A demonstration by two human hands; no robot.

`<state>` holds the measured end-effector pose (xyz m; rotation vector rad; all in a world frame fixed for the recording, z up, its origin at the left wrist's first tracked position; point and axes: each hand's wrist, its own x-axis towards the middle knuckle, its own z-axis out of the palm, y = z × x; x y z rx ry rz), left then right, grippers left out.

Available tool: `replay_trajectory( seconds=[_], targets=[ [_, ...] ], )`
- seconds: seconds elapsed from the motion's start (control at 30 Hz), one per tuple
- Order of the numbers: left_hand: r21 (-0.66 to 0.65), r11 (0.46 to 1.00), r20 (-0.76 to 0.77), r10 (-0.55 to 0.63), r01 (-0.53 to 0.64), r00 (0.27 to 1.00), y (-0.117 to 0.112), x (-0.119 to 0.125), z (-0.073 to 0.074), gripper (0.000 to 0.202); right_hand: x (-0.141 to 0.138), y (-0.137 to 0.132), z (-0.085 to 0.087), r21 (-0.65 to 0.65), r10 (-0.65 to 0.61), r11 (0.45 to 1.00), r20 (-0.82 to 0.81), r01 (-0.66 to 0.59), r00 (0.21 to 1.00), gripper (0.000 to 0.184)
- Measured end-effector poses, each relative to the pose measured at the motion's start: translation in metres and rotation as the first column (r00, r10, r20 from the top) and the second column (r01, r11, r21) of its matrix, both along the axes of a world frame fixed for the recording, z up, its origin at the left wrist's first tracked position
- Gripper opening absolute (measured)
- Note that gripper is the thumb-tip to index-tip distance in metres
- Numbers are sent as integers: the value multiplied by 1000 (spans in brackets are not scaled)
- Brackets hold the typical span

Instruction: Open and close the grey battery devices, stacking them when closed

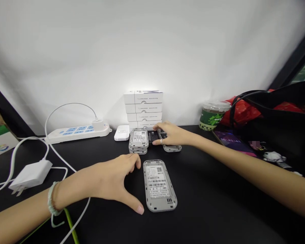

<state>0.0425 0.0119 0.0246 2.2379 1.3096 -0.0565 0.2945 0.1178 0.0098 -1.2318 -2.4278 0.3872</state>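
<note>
A grey device with its back cover off lies face down on the black table, labels and a QR code showing. My left hand rests beside its left edge, fingers spread and holding nothing. My right hand reaches to the back, fingers curled on a dark flat battery-like piece. A stack of similar grey devices sits just left of that hand. Another grey shell lies under my right wrist.
White boxes are stacked against the wall. A small white pad, a power strip and a white charger with cables lie at left. A green cup, a black bag and a phone stand at right.
</note>
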Motion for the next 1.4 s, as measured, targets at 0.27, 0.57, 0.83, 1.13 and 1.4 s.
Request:
replay_trajectory(
  seconds=[0.27,0.57,0.83,1.13,1.4],
  targets=[
    [-27,999,1,39,-39,999,-4,4,0,101,-5,-6,-2,24,-47,999,9,47,999,78],
    [122,989,103,-91,78,991,-12,3,-11,114,5,-74,-5,69,-114,990,-150,125,982,65],
    [189,978,81,-109,93,991,-11,8,-16,97,-3,-102,-18,-46,75,995,-197,-86,978,62],
    [173,982,107,-90,70,990,-12,11,-16,88,4,-107,-9,-206,143,963,-151,-172,978,74],
    [157,987,101,-50,34,994,-15,14,-14,82,8,-121,-6,-221,200,957,28,-189,979,93]
  ],
)
